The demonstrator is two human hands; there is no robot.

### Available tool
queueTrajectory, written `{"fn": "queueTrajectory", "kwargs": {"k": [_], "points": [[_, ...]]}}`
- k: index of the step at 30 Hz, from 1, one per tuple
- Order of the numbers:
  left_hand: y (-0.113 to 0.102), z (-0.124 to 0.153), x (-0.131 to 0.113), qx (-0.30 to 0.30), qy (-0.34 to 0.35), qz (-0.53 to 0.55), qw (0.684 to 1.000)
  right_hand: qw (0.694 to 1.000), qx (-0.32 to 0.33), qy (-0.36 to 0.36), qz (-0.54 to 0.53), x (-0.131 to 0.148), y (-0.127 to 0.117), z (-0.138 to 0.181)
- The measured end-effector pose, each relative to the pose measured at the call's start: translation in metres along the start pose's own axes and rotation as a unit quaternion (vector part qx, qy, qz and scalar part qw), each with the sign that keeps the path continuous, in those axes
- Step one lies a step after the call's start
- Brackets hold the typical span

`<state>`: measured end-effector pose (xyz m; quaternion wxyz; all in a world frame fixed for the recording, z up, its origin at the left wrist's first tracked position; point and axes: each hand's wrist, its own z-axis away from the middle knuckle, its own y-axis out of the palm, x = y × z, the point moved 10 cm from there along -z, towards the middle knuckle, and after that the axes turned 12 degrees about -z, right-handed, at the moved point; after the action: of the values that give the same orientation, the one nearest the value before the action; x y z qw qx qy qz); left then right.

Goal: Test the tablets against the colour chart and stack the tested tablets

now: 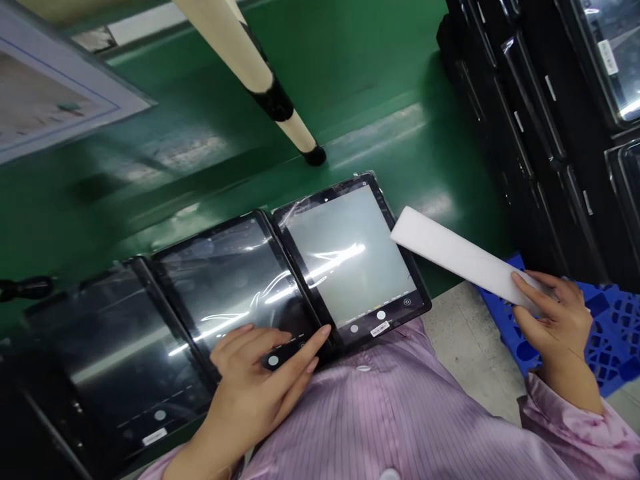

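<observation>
Pink striped smock (pixel 400 413) closest to the lens, filling the bottom middle of the view, buttons down the front. Just above it, left hand (pixel 260 380) lying flat on the lower edge of the middle tablet (pixel 235 280), fingers stretched out and loose, gripping nothing at all. Index fingertip reaching across to the bottom left corner of the right tablet (pixel 350 260), round white on-screen button peeking out between the fingers.

Three tablets in a row along the near edge of the green bench (pixel 200 133), edge to edge, all wrapped in clear crinkly film. Right tablet lit up pale grey, looks like a camera screen, little white label (pixel 380 329) stuck on its bottom edge. Middle tablet and left tablet (pixel 110 347) dark, just bouncing back streaks of ceiling light.

Right hand (pixel 555 320) way out to the side, above a blue plastic crate (pixel 615 333), closed round one end of a white foam strip (pixel 450 250), thumb on top, fingers tucked underneath. Strip held up off everything, far end pointing up and left, stopping just beside the right tablet's outer edge. Touching it or not, can't tell from here.

Other stuff around: cream pole (pixel 250 67) with black joints slanting down onto the bench behind the right tablet, black trays (pixel 525 100) stacked at the upper right, printed sheet (pixel 50 93) at the top left, pale floor (pixel 465 340) between smock and crate
</observation>
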<state>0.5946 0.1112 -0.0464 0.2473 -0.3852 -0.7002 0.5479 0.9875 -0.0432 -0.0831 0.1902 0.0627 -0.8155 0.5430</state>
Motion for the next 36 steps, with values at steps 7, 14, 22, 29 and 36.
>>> {"fn": "queueTrajectory", "kwargs": {"k": [7,14,22,29,36], "points": [[-0.005,0.012,-0.006,-0.02,-0.007,-0.017,1.0,1.0,-0.027,0.002,0.006,0.003,-0.001,-0.001],[-0.003,0.048,-0.005,-0.018,-0.098,-0.056,0.993,0.99,-0.143,0.012,-0.011,0.019,0.027,-0.045],[0.007,0.056,-0.013,-0.043,-0.111,-0.126,0.985,0.968,0.006,0.142,-0.205,0.057,0.091,-0.094],[-0.021,0.112,0.021,-0.094,-0.146,-0.084,0.981,0.785,0.176,0.254,-0.536,0.082,0.15,-0.06],[-0.021,0.183,0.056,-0.075,-0.258,-0.126,0.955,0.818,0.153,0.251,-0.495,0.061,0.136,-0.064]]}}
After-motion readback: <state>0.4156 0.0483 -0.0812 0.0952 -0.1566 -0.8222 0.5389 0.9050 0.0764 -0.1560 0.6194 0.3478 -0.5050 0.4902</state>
